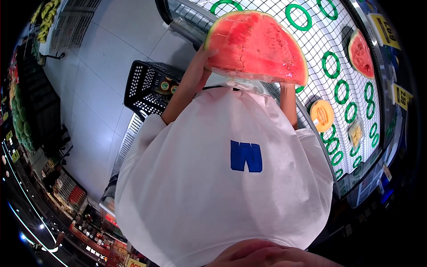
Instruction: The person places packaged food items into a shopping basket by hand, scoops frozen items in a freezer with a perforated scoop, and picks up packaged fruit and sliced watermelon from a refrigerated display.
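A large cut piece of watermelon [255,46], red side facing me and wrapped in clear film, is held up in front of my chest. My left hand [205,62] grips its left edge, with fingertips showing on the film. Beneath the lower right corner, my right hand [288,86] supports the piece. Most of that hand is hidden behind the watermelon. The watermelon is over the near edge of a white display shelf [311,49] with a black wire grid and green rings.
On the display lie another watermelon piece [361,54], a wrapped orange melon half [321,115] and a small pack of yellow fruit [356,134]. Left of me stands a black basket [138,84] with packaged goods inside. Bananas [46,22] are at upper left.
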### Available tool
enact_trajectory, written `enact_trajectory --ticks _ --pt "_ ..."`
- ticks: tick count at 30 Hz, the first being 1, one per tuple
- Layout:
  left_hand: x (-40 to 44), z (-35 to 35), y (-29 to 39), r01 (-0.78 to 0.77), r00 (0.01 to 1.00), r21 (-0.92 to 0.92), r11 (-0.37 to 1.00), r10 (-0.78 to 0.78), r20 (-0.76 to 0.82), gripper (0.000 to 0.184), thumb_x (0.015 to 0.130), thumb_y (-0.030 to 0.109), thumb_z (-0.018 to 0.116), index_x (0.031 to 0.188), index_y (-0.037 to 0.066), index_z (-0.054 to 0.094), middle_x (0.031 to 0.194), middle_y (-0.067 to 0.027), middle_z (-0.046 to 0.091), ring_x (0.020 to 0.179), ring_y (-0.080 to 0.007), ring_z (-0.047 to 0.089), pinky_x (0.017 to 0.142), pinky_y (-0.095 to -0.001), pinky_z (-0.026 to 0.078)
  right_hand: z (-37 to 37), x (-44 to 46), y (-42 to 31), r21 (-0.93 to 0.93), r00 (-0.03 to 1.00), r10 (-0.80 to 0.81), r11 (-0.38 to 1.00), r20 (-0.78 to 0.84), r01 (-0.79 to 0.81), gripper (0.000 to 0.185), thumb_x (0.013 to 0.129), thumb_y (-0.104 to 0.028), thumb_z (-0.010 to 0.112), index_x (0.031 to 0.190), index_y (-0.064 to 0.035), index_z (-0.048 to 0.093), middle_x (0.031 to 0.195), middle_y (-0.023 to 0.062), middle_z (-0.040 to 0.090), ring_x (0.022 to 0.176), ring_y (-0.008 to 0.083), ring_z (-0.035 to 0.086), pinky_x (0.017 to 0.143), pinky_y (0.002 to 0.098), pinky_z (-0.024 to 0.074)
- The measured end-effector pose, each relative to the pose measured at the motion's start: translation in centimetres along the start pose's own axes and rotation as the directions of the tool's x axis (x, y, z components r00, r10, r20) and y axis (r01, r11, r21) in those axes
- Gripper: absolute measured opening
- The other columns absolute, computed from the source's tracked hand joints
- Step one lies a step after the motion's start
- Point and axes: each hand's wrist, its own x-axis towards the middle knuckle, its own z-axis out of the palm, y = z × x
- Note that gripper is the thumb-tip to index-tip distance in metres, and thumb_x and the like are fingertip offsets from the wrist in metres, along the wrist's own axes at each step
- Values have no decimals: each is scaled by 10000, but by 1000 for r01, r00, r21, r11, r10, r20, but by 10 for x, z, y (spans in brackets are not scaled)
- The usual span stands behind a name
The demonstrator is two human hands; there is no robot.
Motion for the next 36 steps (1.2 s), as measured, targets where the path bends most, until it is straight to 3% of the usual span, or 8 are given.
enact_trajectory --ticks 4,11,13,17,19,26,36 --pt "-3 6 3 20 997 -111 994 -28 -72 379 840 232 421 1126 -16 436 1108 -99 517 1030 -174 479 911 -320 329 1 0 0 -21 1000 -6 1000 -1 6 418 851 -266 435 1208 -49 408 1177 112 482 1032 243 500 842 374 454" --pt "-5 6 4 -1 996 -129 992 -10 -85 371 829 233 430 1111 -8 445 1093 -91 516 1005 -167 479 895 -315 333 0 1 1 63 994 12 998 110 -19 427 853 -268 426 1216 -45 399 1191 115 470 1050 248 490 851 384 448" --pt "-4 2 5 27 997 -80 996 -21 74 526 801 196 481 1273 50 303 1228 -63 405 1137 -140 372 962 -270 263 3 1 0 10 995 -8 1000 101 7 434 852 -275 425 1220 -46 396 1198 117 463 1058 253 483 858 389 443" --pt "-3 3 4 56 997 -60 997 -53 53 563 762 165 493 1276 44 296 1222 -67 409 1129 -143 381 957 -268 273 2 1 0 -23 999 -2 1000 39 3 443 851 -288 423 1221 -46 395 1201 120 460 1060 258 481 864 394 437" --pt "-3 6 2 -8 1000 -55 998 8 0 418 787 202 482 1140 -15 421 1117 -97 503 1029 -173 469 915 -313 319 8 0 0 -207 996 -28 978 -80 11 463 833 -329 459 1205 -57 409 1196 116 466 1061 272 477 863 411 437" --pt "-2 4 1 -17 1000 -66 998 18 20 427 791 190 478 1154 -23 411 1135 -103 498 1053 -181 464 927 -318 314 -4 -1 0 -169 989 -32 986 -145 8 444 842 -312 446 1204 -57 410 1195 118 466 1059 266 478 856 404 442" --pt "-1 2 0 23 999 -103 994 -27 -40 382 789 188 465 1106 -25 448 1086 -100 520 1004 -189 486 909 -322 326 -18 -1 4 -115 993 -33 993 -111 20 414 848 -265 449 1202 -54 417 1185 108 476 1044 240 488 843 374 448"
